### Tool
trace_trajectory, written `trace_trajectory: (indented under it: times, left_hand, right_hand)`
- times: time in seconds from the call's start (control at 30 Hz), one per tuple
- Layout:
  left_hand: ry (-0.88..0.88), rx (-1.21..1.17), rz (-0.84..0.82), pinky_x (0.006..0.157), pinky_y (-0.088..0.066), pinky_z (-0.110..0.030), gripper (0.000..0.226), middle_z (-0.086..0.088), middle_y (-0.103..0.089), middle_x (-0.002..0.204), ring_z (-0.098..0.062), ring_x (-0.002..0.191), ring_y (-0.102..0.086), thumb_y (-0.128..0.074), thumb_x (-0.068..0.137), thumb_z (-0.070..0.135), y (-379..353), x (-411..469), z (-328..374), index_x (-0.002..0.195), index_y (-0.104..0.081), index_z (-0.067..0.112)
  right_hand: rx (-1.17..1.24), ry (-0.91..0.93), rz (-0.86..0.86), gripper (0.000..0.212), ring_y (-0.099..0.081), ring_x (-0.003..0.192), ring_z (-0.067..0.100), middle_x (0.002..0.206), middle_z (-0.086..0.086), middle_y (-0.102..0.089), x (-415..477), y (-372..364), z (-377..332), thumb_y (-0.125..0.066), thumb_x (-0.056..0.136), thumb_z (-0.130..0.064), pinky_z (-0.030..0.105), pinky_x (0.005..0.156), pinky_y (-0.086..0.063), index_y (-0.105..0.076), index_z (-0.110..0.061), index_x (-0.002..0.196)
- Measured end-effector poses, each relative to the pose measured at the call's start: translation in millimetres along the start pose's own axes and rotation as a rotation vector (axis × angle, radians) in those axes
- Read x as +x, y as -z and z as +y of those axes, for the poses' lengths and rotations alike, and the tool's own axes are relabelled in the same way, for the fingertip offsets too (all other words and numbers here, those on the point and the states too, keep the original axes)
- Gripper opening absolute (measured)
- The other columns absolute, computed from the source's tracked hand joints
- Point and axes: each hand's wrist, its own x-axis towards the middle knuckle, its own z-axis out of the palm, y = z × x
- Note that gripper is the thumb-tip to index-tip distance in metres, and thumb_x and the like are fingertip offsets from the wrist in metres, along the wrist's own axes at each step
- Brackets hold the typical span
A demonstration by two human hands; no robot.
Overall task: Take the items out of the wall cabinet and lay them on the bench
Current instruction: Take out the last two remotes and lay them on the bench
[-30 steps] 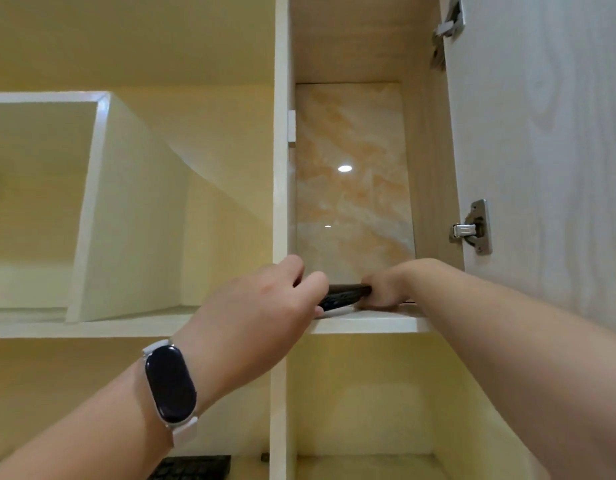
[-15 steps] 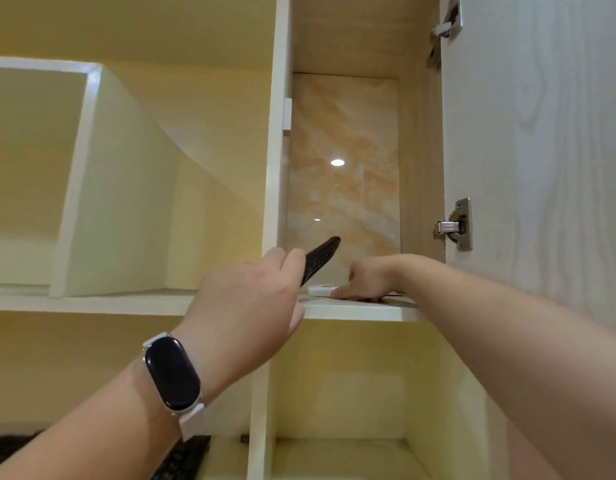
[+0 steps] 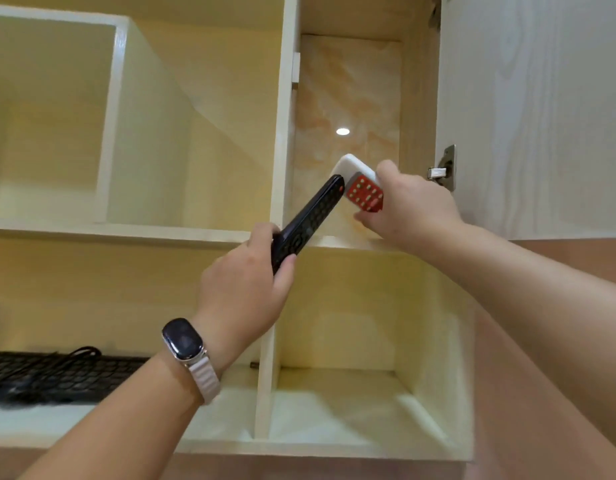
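Both hands are up at the upper right compartment of the wall cabinet (image 3: 282, 133), 1 item each.

Left hand (image 3: 244, 292): fingers and thumb wrapped round the bottom end of the black remote (image 3: 310, 216). The remote tilts up and to the right, with its top end in front of the compartment opening and its body clear of the shelf (image 3: 126, 230). An end grip like this leaves most of the length sticking out, so it is fine for carrying but has leverage against the wrist if bumped.

Right hand (image 3: 410, 206): thumb on top and fingers curled underneath, pinching a white item (image 3: 351, 166) that has a red dotted panel (image 3: 364, 197) on its face. Cannot tell whether that is 1 piece or 2 stacked. It is tilted and lifted off the shelf. The black remote's tip sits just beside it, and whether they touch cannot be told.

Likely reason for 1 item per hand: 2 things cleared in a single reach, so fewer trips.

The cabinet door (image 3: 535, 116) is swung open on the right, with its hinge (image 3: 445, 171) near the right hand, so knuckles need watching on the way out.

A keyboard (image 3: 57, 375) with its cable lies on the lower left shelf and is not yet taken. The lower right compartment shows nothing inside.

Judgement: early-to-mid task. Next, both hands lower to the bench, which is not in view. The main risk is the 2 items knocking together on the way down.
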Motion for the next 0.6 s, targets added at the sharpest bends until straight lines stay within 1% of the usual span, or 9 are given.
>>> trace_trajectory:
  times: [0.07,0.13,0.2,0.27,0.33,0.37,0.47,0.53,0.6]
  left_hand:
    - [0.013,-0.090,0.001,0.048,-0.038,-0.027,0.028,0.013,-0.055,0.075,-0.012,0.061,-0.054,-0.051,0.094,0.038,6.2,-9.9,5.6,0.119,-0.045,0.025]
    - [0.058,-0.239,0.031,0.051,-0.043,-0.026,0.026,0.014,-0.057,0.079,-0.005,0.061,-0.055,-0.055,0.093,0.036,14.2,-17.3,11.6,0.116,-0.047,0.028]
    - [0.123,-0.368,0.041,0.056,-0.050,-0.034,0.023,0.014,-0.059,0.077,-0.007,0.063,-0.057,-0.057,0.092,0.035,17.9,-27.1,15.0,0.113,-0.050,0.031]
    - [0.182,-0.465,0.019,0.061,-0.054,-0.044,0.018,0.011,-0.062,0.075,-0.010,0.063,-0.060,-0.059,0.090,0.036,16.9,-41.9,17.1,0.108,-0.053,0.037]
    - [0.233,-0.548,-0.024,0.062,-0.055,-0.050,0.016,0.009,-0.063,0.079,-0.019,0.064,-0.063,-0.059,0.089,0.038,12.8,-59.7,19.0,0.104,-0.054,0.040]
    - [0.262,-0.581,-0.046,0.062,-0.055,-0.052,0.015,0.006,-0.063,0.079,-0.023,0.065,-0.064,-0.060,0.089,0.037,10.6,-69.8,20.5,0.103,-0.054,0.040]
    - [0.357,-0.665,-0.099,0.062,-0.055,-0.050,0.013,0.003,-0.065,0.079,-0.024,0.064,-0.065,-0.063,0.091,0.028,2.2,-100.8,25.2,0.099,-0.057,0.038]
    - [0.436,-0.728,-0.136,0.058,-0.054,-0.044,0.014,0.006,-0.066,0.078,-0.021,0.062,-0.066,-0.064,0.090,0.024,-5.2,-122.5,28.2,0.098,-0.058,0.035]
    - [0.497,-0.772,-0.175,0.060,-0.056,-0.045,0.014,0.007,-0.066,0.078,-0.020,0.062,-0.066,-0.066,0.089,0.024,-11.9,-143.2,29.0,0.097,-0.060,0.034]
  right_hand:
    - [0.068,-0.015,0.019,0.046,-0.052,0.069,0.025,0.073,-0.006,-0.048,-13.2,9.4,-0.5,-0.065,0.085,-0.050,0.033,0.053,-0.035,-0.031,-0.019,0.094]
    - [0.226,-0.052,0.019,0.044,-0.056,0.069,0.023,0.074,-0.007,-0.052,-30.3,15.1,-1.2,-0.065,0.085,-0.050,0.036,0.056,-0.044,-0.035,-0.020,0.096]
    - [0.433,-0.106,0.019,0.038,-0.061,0.067,0.022,0.076,-0.004,-0.059,-56.1,13.5,-3.4,-0.066,0.085,-0.047,0.043,0.059,-0.053,-0.041,-0.022,0.099]
    - [0.655,-0.182,0.005,0.031,-0.064,0.062,0.021,0.075,-0.002,-0.062,-89.3,5.5,-7.5,-0.069,0.084,-0.042,0.046,0.056,-0.057,-0.046,-0.027,0.097]
    - [0.819,-0.263,-0.044,0.024,-0.062,0.058,0.013,0.072,-0.003,-0.062,-123.8,-5.7,-14.0,-0.071,0.083,-0.036,0.039,0.051,-0.057,-0.049,-0.030,0.094]
    - [0.880,-0.297,-0.073,0.022,-0.059,0.054,0.008,0.071,-0.003,-0.061,-140.6,-11.1,-17.8,-0.071,0.084,-0.032,0.032,0.049,-0.055,-0.051,-0.029,0.093]
    - [1.020,-0.403,-0.136,0.017,-0.052,0.048,0.001,0.071,0.001,-0.061,-186.5,-27.4,-25.0,-0.069,0.086,-0.025,0.014,0.042,-0.043,-0.053,-0.023,0.089]
    - [1.065,-0.462,-0.168,0.015,-0.054,0.053,0.000,0.073,-0.001,-0.064,-213.4,-38.1,-26.9,-0.069,0.086,-0.026,0.013,0.047,-0.044,-0.054,-0.025,0.087]
    - [1.107,-0.530,-0.180,0.014,-0.060,0.063,0.003,0.075,-0.009,-0.066,-235.8,-46.7,-29.1,-0.070,0.085,-0.028,0.021,0.061,-0.051,-0.056,-0.029,0.087]
